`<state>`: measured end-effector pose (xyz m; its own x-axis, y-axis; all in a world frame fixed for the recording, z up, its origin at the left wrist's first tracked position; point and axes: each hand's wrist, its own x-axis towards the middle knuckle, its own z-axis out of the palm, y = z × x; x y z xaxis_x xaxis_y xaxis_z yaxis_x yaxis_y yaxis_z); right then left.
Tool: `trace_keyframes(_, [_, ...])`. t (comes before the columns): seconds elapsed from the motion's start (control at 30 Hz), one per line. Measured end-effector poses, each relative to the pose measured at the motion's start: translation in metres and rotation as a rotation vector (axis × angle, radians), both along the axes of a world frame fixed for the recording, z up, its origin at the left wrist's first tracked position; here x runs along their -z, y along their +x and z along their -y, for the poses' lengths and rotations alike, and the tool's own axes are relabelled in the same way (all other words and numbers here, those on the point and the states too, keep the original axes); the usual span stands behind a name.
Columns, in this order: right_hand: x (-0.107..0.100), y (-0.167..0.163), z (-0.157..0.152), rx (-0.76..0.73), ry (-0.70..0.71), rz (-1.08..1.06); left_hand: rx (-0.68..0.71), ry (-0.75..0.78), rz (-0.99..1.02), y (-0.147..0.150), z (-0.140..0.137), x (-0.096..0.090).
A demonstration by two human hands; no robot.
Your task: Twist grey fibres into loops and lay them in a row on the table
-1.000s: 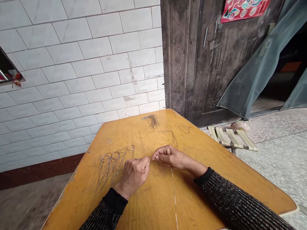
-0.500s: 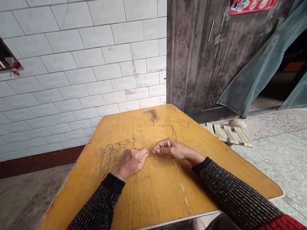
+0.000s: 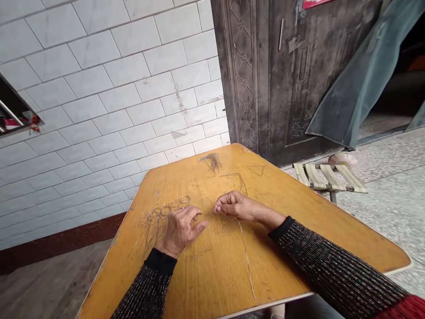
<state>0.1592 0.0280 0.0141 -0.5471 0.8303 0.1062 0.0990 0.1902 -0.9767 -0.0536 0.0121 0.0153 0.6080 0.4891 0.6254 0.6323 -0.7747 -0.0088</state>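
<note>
My right hand (image 3: 236, 206) is closed in a pinch above the middle of the table, on a thin metal wire (image 3: 246, 252). The wire emerges under the hand and trails toward the table's front edge. To its left, my left hand (image 3: 182, 226) has thumb and fingers apart, holding nothing that I can see. Beside and partly behind the left hand lie several looped wires (image 3: 154, 217), with round loops at the far end and straight tails. A bent wire (image 3: 237, 175) lies just beyond the right hand.
The wooden table (image 3: 212, 274) reaches to a white tiled wall (image 3: 133, 88). A bundle of thin wires (image 3: 212, 161) and a triangle of bent wire (image 3: 257, 169) lie toward its far end. A strapped stool (image 3: 328, 177) stands right of the table, near a dark door (image 3: 265, 79).
My left hand has let go of the wire end between the hands and opened, shifting slightly away from the right. The right hand keeps its pinch. The camera view has tilted and turned slightly.
</note>
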Motion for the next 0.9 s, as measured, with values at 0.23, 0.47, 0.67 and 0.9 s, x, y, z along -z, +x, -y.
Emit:
trace_keyframes(0.23, [0.004, -0.007, 0.002, -0.058, -0.007, 0.006, 0.007, 0.028, -0.078, 0.014, 0.006, 0.008])
trace_keyframes(0.47, [-0.005, -0.009, 0.011, -0.043, -0.053, 0.009, 0.049, -0.184, 0.037, 0.011, 0.003, 0.010])
trace_keyframes(0.67, [-0.009, -0.001, 0.013, -0.088, -0.163, 0.028, 0.079, -0.300, 0.051, 0.009, 0.007, 0.002])
trace_keyframes(0.9, [-0.004, 0.010, 0.019, -0.087, -0.292, 0.030, 0.104, -0.382, 0.125, 0.011, 0.020, 0.005])
